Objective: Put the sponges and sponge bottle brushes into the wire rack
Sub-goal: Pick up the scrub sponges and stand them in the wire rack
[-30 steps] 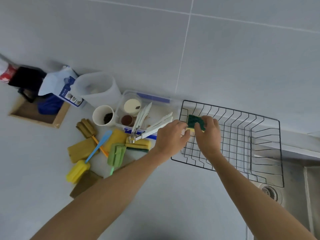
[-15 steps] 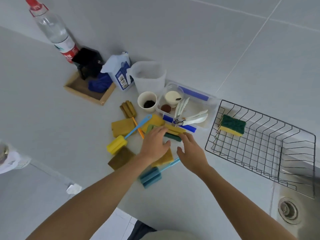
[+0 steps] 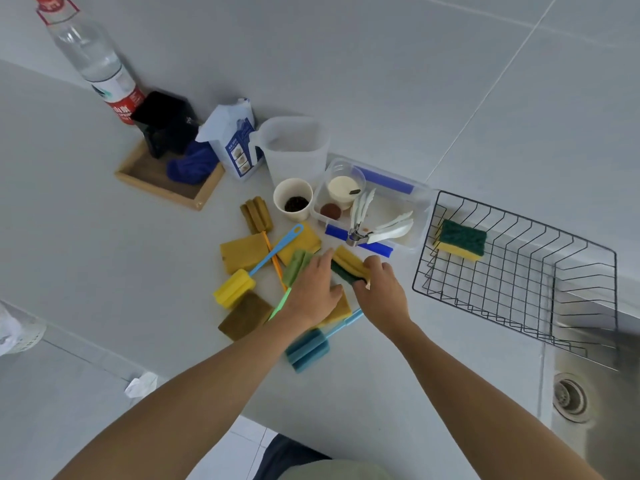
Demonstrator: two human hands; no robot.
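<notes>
A black wire rack [image 3: 512,289] sits at the right of the counter with one green-and-yellow sponge [image 3: 460,240] in its far left corner. My right hand [image 3: 379,292] grips another green-and-yellow sponge [image 3: 348,266] in the pile. My left hand [image 3: 311,289] rests on the pile beside it, fingers spread over a green sponge brush [image 3: 294,268]. Around lie yellow sponges [image 3: 242,252], a brown sponge [image 3: 244,315], a yellow-headed brush with blue handle [image 3: 235,289], a blue sponge brush [image 3: 308,349] and a brown-headed brush [image 3: 256,214].
A clear plastic box [image 3: 398,199] with white tongs and small cups stands behind the pile. A paper cup [image 3: 293,199], a plastic jug [image 3: 294,147], a carton, a wooden tray [image 3: 162,181] and a water bottle [image 3: 93,60] line the back. A steel sink [image 3: 588,410] lies at the right.
Both hands left the rack, where a sponge now lies, and moved to the pile. My right hand has closed on another green-and-yellow sponge there.
</notes>
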